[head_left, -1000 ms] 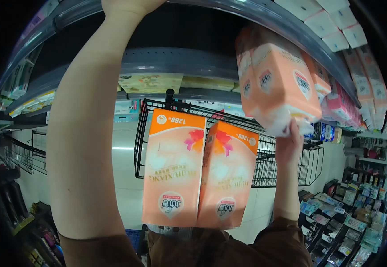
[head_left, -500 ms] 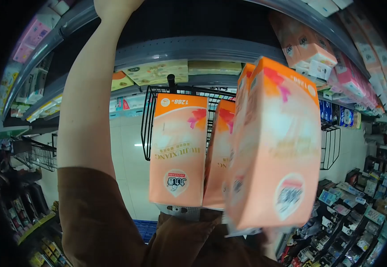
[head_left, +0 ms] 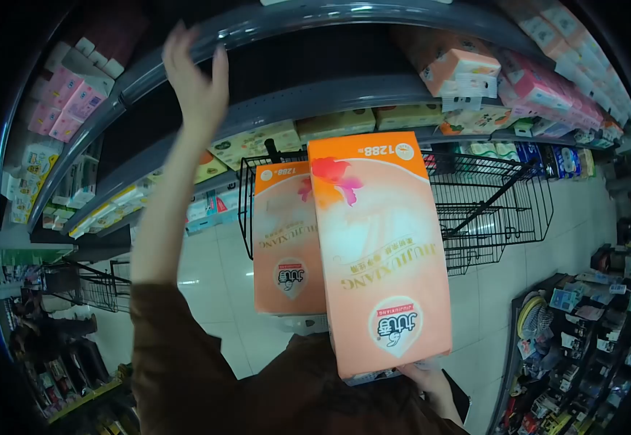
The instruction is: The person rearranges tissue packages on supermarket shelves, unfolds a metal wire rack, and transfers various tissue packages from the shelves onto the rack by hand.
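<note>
My left hand (head_left: 198,83) is raised at the upper left beside the shelf edge, fingers apart and holding nothing. Low in the view, my right hand (head_left: 424,377) grips the bottom end of a large orange-and-peach tissue pack (head_left: 381,254); most of its fingers are hidden by the pack. To the left of that one, a second tissue pack (head_left: 290,239) of the same kind stands in front of the black wire cart (head_left: 468,210), partly covered by the nearer pack.
A grey shelf edge (head_left: 315,90) curves across the top. Orange packs (head_left: 460,65) and pink packs (head_left: 547,87) lie on it at the right. Another wire cart (head_left: 94,283) is at the left, and a display of small goods (head_left: 584,341) at the lower right.
My right hand has brought the large pack from the shelf, down and then leftward over the other packs. My left hand has come off the shelf edge with its fingers spread.
</note>
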The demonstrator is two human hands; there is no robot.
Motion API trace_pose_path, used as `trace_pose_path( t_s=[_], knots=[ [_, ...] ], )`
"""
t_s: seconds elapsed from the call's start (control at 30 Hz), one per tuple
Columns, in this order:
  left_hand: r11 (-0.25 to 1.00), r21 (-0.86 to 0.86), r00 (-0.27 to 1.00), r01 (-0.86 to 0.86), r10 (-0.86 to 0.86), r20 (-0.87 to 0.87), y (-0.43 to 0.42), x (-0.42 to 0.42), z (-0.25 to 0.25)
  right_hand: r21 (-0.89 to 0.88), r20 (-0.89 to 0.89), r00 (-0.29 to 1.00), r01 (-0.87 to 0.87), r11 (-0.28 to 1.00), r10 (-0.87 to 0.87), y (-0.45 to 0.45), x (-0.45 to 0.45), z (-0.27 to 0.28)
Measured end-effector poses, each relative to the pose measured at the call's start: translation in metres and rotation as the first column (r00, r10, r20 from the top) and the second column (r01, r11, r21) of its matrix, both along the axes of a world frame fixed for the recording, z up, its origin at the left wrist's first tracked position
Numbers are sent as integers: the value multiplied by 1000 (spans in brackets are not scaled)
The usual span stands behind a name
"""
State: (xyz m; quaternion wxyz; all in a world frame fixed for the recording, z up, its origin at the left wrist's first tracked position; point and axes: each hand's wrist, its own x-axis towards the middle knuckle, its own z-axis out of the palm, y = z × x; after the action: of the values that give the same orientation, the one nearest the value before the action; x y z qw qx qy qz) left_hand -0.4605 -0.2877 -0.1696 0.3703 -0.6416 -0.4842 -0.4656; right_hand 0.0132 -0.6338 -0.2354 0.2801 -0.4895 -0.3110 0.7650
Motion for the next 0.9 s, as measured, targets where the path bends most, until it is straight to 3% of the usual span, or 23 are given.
trace_pose_path(
  t_s=[0.03, 0.07, 0.1, 0.13, 0.17, 0.2, 0.27, 0.33, 0.37, 0.4, 0.43, 0.47, 0.5, 0.53, 0.63, 0.7, 0.9],
  knots=[
    [937, -234, 901, 258, -146, 409, -35, 20, -29, 16, 69, 993, -97, 995, 95, 5, 3, 6],
    [785, -255, 643, 565, -226, 731, -76, 51, -46, 19, 139, 972, -193, 981, 188, 13, 6, 19],
    [680, -330, 470, 655, -24, 883, -121, 77, -58, 15, 166, 949, -273, 962, 267, 16, 11, 25],
    [593, -334, 368, 733, 68, 927, -161, 97, -77, 12, 191, 919, -352, 936, 344, 18, 16, 30],
    [434, -222, 221, 873, 52, 974, -195, 114, -90, 9, 172, 896, -417, 909, 410, 19, 24, 32],
    [409, -115, 78, 905, 107, 991, -217, 137, -84, 8, 154, 865, -485, 874, 478, 22, 33, 34],
    [321, -75, -32, 944, 318, 947, -256, 157, -106, 51, 197, 751, -649, 759, 630, 35, 69, 50],
    [292, -60, -48, 955, 350, 935, -275, 176, -97, 142, 339, 886, -381, 914, 317, 37, 94, 49],
    [276, -46, -59, 960, 361, 931, -280, 184, -91, 199, 542, 836, -223, 954, 82, 43, 96, 46],
    [232, -13, -71, 973, 349, 935, -279, 188, -88, 390, 570, 804, -83, 917, -169, 56, 90, 39],
    [239, 25, -99, 971, 306, 947, -277, 191, -87, 472, 558, 790, -52, 880, -253, 78, 87, 29],
    [246, 63, -129, 967, 260, 957, -275, 193, -86, 498, 321, 897, 113, 860, -304, 98, 74, 20],
    [254, 102, -157, 962, 209, 965, -270, 197, -85, 422, 172, 944, 187, 887, -281, 117, 75, -6],
    [268, 81, -138, 960, 202, 970, -264, 201, -86, 266, -83, 962, 272, 925, -259, 135, 55, -13],
    [316, 7, -81, 949, 222, 972, -260, 209, -100, 179, -155, 985, 108, 978, -81, 143, -7, -24],
    [349, -8, -83, 937, 246, 966, -261, 216, -108, 144, -203, 976, 113, 983, -83, 117, -24, -16],
    [479, 166, -280, 862, 177, 943, -305, 186, -84, -14, -290, 955, 62, 998, -63, 100, -75, -12]
  ],
)
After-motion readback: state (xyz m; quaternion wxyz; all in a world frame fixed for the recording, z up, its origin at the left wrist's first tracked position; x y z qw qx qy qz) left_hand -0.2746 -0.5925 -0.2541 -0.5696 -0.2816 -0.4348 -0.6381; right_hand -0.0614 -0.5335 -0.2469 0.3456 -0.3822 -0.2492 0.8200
